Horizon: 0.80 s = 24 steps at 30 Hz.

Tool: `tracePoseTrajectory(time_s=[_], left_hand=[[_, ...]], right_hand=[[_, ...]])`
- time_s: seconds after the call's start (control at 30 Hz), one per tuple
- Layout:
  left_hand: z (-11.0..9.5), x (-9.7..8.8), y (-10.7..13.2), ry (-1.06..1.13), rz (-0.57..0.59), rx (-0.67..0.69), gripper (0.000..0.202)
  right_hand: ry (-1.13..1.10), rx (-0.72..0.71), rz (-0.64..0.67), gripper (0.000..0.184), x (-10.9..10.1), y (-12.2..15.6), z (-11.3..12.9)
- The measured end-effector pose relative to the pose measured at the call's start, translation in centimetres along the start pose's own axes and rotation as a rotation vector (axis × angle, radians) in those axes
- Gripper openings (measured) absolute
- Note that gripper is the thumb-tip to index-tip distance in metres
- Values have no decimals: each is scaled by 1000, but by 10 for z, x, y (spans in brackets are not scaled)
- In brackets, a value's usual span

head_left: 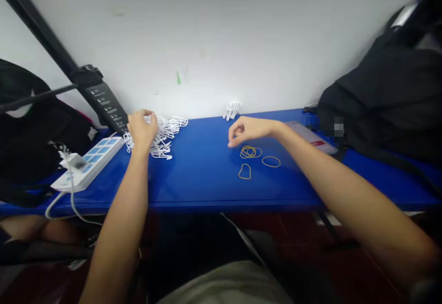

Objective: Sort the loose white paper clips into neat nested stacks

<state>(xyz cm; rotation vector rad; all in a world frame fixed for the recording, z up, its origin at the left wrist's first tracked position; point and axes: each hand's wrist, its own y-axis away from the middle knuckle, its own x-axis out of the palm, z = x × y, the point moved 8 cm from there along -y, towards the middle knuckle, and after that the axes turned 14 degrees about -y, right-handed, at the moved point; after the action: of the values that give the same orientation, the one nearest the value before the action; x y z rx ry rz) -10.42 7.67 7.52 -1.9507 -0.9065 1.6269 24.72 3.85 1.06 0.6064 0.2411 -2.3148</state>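
Note:
My left hand [142, 128] reaches into a heap of white wire-like hooks [167, 131] by the wall, its fingers curled over a white hook. Part of that grip is hidden behind the hand. Over the middle of the blue table [203, 170], my right hand [247, 131] is closed, thumb and forefinger drawn together; what they hold, if anything, is not visible. Just below it lie several overlapping yellow rubber bands [249, 152], with a single rubber band [271, 162] to the right and another rubber band [245, 171] nearer me. A small cluster of white hooks [232, 110] sits behind it against the wall.
A white power strip [91, 161] with a plugged-in adapter [73, 162] and cables lies at the left. Black bags [386, 92] stand at the right, beside a flat clear case [311, 138]. A black post [44, 23] slants across the left. Someone's legs [37, 230] show at lower left.

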Motion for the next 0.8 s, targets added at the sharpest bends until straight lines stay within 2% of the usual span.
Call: tracePoseTrajectory(time_s=[0.1,0.2,0.3,0.43,0.53,0.63,0.7,0.8], left_hand=[[-2,-6,0,1,-41,-14,26],[-9,-5,2,1,-13,6,26],[-20,-7,6,0,-35,42,24],[-47,-22,15,-1,-150,124,22],[-72,-33,25,36,-189,206,21],[-99,-37,38,89,-161,299,20],[-121,-33,51,142,-79,394,19],[-157,-21,78,286,111,564,21]], right_hand=[[11,81,247,48,18,7,-4],[6,167,402,51,31,12,-11],[14,222,488,48,42,16,-14],[42,216,541,44,48,20,-5],[24,193,515,38,41,22,3],[10,181,415,35,25,23,3],[-14,148,318,34,13,21,2],[-47,21,132,30,-3,15,7]])
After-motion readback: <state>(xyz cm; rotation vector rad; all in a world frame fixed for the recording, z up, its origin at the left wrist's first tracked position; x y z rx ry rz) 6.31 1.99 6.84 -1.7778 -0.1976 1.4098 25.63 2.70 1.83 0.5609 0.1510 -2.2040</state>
